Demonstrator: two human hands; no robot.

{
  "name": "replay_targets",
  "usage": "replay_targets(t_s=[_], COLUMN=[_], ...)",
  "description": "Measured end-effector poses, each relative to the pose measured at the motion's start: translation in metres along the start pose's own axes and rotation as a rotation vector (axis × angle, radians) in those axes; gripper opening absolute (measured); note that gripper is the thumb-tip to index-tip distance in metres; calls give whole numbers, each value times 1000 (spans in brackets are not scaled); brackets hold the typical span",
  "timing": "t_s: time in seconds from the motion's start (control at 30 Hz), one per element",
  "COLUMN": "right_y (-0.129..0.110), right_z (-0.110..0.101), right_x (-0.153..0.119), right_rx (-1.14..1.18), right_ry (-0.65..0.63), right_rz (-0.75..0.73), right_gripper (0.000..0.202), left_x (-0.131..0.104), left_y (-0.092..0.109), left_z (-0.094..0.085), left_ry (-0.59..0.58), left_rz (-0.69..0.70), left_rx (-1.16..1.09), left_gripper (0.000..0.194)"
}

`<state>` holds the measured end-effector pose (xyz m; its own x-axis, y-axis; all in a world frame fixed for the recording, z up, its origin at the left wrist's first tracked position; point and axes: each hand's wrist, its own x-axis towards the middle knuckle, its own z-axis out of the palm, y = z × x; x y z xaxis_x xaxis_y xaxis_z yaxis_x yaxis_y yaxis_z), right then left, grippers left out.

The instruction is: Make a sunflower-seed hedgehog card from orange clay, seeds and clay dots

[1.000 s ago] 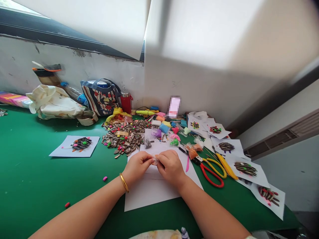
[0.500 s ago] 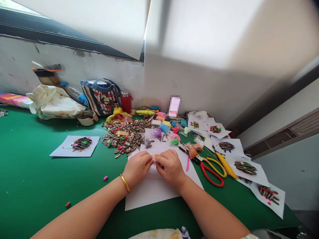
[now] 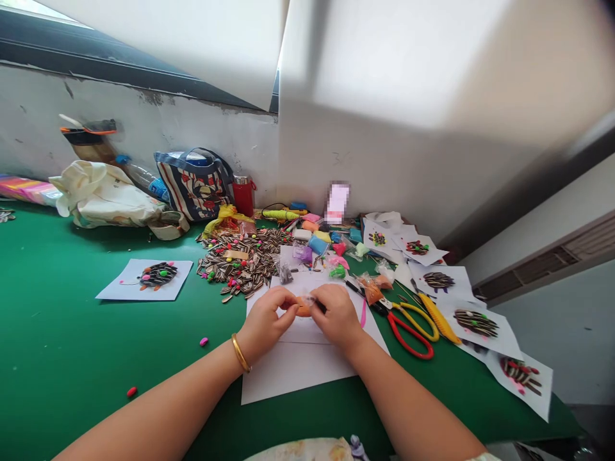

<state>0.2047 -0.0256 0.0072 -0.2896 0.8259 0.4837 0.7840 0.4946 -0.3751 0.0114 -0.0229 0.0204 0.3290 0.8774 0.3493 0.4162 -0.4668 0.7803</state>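
Note:
A lump of orange modelling clay shows between my two hands, above white paper. My left hand is closed, with thumb and forefinger pinching at the clay's left side. My right hand is closed at its other side, where a bit of clear plastic wrapper shows by the fingertips. My fingers partly hide both clay and wrapper. Just beyond lie a heap of striped sunflower seeds and small bags of coloured clay, among them a purple one and a blue one.
Red-and-yellow scissors and a yellow cutter knife lie to the right, near several seed-picture cards. Another card lies left. A cream bag, a striped bag and a red bottle stand along the wall.
My hands have moved slightly apart, and much more of the orange clay shows between them. The wrapper bit now sits by my right fingertips.

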Motion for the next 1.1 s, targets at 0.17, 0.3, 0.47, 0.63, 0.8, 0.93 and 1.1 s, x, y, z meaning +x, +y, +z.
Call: replay_targets(t_s=[0.17, 0.3, 0.47, 0.63, 0.8, 0.93, 1.1], right_y=[35, 48, 19, -23, -30, -29, -35], right_z=[-10, -17, -17, -6, -5, -9, -20], right_x=[5, 7, 6, 6, 9, 13, 19], right_rx=[-348, -454, -155, 154, 198, 194, 178], right_ry=[96, 56, 125, 124, 133, 90, -31], right_rz=[232, 302, 105, -63, -50, -57, -45], right_gripper=[26, 43, 36, 20, 10, 12, 9], left_x=[6, 8, 7, 6, 5, 4, 4], left_y=[-2, -3, -2, 4, 8, 8, 8], left_z=[-1, 0, 1, 0, -1, 0, -1], left_ry=[14, 25, 16, -49, -109, -118, -120], left_rz=[-305, -448, -480, -439, -423, -447, -436], left_rx=[-446, -639, -674, -687, -682, -724, -773], left_gripper=[25, 31, 32, 33, 34, 38, 35])
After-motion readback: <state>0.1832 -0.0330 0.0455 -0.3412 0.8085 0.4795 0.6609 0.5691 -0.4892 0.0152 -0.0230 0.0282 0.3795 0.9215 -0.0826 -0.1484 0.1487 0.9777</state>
